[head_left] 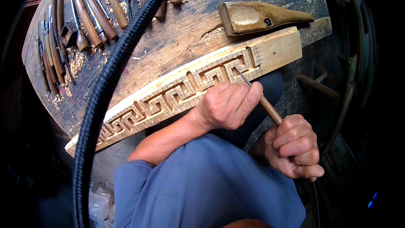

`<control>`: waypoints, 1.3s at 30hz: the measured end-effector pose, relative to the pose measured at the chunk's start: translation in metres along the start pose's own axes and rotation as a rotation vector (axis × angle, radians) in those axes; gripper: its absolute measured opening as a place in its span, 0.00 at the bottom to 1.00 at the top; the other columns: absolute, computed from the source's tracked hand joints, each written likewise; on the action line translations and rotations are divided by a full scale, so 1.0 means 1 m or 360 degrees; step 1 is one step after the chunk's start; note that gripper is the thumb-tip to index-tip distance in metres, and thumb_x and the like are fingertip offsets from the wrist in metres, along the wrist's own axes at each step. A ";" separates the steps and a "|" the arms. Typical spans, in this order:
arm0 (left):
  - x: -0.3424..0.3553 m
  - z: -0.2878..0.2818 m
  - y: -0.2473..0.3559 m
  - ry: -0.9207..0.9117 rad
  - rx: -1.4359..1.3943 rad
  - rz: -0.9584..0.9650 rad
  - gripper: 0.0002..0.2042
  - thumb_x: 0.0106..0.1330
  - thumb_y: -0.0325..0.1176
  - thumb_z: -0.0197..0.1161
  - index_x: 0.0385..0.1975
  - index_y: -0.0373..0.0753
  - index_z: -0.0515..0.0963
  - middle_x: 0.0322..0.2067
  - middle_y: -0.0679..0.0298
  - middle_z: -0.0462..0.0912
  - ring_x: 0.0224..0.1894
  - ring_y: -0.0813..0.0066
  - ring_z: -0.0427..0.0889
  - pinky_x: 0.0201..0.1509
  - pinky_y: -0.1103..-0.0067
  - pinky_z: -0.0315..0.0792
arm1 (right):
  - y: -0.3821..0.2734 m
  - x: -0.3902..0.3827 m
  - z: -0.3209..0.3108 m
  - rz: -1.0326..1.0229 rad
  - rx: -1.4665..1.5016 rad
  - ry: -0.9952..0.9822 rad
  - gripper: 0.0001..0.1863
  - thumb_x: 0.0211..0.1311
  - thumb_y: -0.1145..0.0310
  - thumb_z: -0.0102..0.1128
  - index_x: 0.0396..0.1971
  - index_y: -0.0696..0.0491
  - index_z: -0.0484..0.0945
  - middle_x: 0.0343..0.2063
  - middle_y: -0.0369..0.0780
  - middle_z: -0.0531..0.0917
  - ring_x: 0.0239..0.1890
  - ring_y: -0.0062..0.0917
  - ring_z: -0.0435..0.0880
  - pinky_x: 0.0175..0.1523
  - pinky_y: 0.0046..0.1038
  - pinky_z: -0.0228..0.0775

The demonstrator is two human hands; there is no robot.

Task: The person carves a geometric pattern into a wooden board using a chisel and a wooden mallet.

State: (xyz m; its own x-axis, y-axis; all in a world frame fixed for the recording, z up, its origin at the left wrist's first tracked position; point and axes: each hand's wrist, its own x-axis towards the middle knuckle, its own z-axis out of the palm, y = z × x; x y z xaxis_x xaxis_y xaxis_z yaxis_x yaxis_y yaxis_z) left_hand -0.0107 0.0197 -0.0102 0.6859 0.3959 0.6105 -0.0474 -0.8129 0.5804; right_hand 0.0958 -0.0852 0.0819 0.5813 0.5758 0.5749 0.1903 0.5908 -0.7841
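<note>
A pale wooden board (pixel 279 50) lies slantwise along the near edge of the workbench, with a meander pattern cut into it over a pencilled grid. My right hand (pixel 296 147) is wrapped around the wooden handle of a carving chisel (pixel 271 109). Closer to the blade, my left hand (pixel 231 104) grips the same chisel, its fingers curled near the board's front edge. The thin metal blade points up and left, its tip at a groove towards the right end of the pattern. Both palms are hidden.
A wooden mallet (pixel 265 17) rests on the workbench (pixel 177 38) behind the board. Several carving tools (pixel 90 21) lie at the back left among wood shavings (pixel 76 65). A black braided cable (pixel 107 84) crosses the view on the left. A plastic bag (pixel 100 202) sits low at left.
</note>
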 end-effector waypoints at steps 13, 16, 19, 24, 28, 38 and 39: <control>0.001 -0.001 0.000 0.0011 -0.0070 -0.0043 0.15 0.71 0.29 0.78 0.52 0.30 0.85 0.26 0.65 0.82 0.23 0.75 0.82 0.26 0.77 0.73 | -0.001 -0.001 0.006 -0.0016 -0.0056 -0.0019 0.35 0.93 0.41 0.39 0.22 0.49 0.63 0.15 0.37 0.78 0.08 0.20 0.71 0.15 0.23 0.65; 0.001 0.001 -0.001 0.0041 -0.0095 -0.0022 0.12 0.70 0.24 0.72 0.50 0.27 0.85 0.25 0.65 0.79 0.22 0.75 0.79 0.25 0.77 0.71 | -0.001 0.000 0.006 -0.0010 -0.0062 -0.0032 0.35 0.93 0.41 0.40 0.23 0.49 0.64 0.15 0.36 0.78 0.08 0.20 0.71 0.16 0.23 0.66; 0.004 -0.001 -0.001 0.0024 -0.0103 -0.0048 0.13 0.71 0.26 0.74 0.51 0.28 0.85 0.26 0.64 0.81 0.23 0.74 0.81 0.25 0.77 0.72 | -0.001 0.006 0.006 0.0010 -0.0061 -0.0105 0.34 0.93 0.41 0.41 0.23 0.49 0.64 0.16 0.37 0.79 0.09 0.20 0.71 0.16 0.23 0.66; 0.002 -0.005 0.003 -0.0002 -0.0196 -0.0198 0.15 0.68 0.23 0.75 0.53 0.28 0.85 0.27 0.62 0.85 0.23 0.72 0.85 0.25 0.75 0.74 | 0.001 0.018 0.017 0.0075 -0.0130 -0.0135 0.32 0.92 0.43 0.45 0.26 0.50 0.66 0.16 0.37 0.79 0.09 0.21 0.72 0.16 0.23 0.66; 0.008 -0.004 0.001 0.0072 -0.0323 -0.0326 0.18 0.61 0.17 0.72 0.52 0.28 0.85 0.29 0.60 0.88 0.23 0.70 0.87 0.24 0.75 0.77 | 0.002 0.040 0.027 0.0224 -0.0195 -0.0218 0.28 0.91 0.49 0.52 0.27 0.51 0.66 0.17 0.38 0.79 0.10 0.22 0.72 0.16 0.22 0.66; 0.011 0.001 0.005 0.0155 -0.0291 -0.0452 0.20 0.57 0.13 0.68 0.52 0.28 0.86 0.28 0.60 0.89 0.23 0.69 0.88 0.25 0.74 0.80 | 0.015 0.053 0.035 0.0291 -0.0158 -0.0130 0.31 0.95 0.47 0.36 0.23 0.46 0.61 0.14 0.33 0.70 0.08 0.15 0.57 0.16 0.21 0.48; 0.012 0.001 0.005 0.0144 -0.0292 -0.0460 0.20 0.57 0.13 0.68 0.52 0.28 0.86 0.28 0.60 0.89 0.23 0.69 0.88 0.25 0.74 0.80 | 0.015 0.060 0.033 0.0326 -0.0132 -0.0185 0.32 0.95 0.45 0.36 0.25 0.48 0.62 0.15 0.35 0.72 0.08 0.17 0.59 0.16 0.23 0.50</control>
State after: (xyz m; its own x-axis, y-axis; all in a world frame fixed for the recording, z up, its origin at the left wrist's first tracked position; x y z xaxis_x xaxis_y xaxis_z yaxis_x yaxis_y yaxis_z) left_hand -0.0022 0.0201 -0.0007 0.6231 0.6413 0.4477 0.0038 -0.5748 0.8183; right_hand 0.1076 -0.0235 0.1119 0.5205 0.7428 0.4211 0.1447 0.4093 -0.9008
